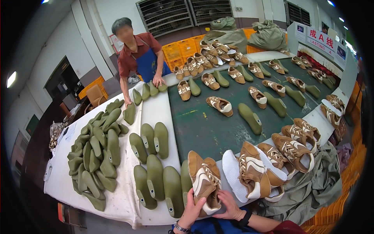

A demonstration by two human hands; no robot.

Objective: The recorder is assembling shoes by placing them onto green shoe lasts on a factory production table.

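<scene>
Left hand and right hand grip the brown-and-white shoe on both sides of its heel, at the bench's near edge — light, even pressure should avoid squashing the opening.

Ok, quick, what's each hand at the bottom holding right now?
Left hand: closed, holding a brown shoe.
Right hand: closed, holding that same shoe.
</scene>
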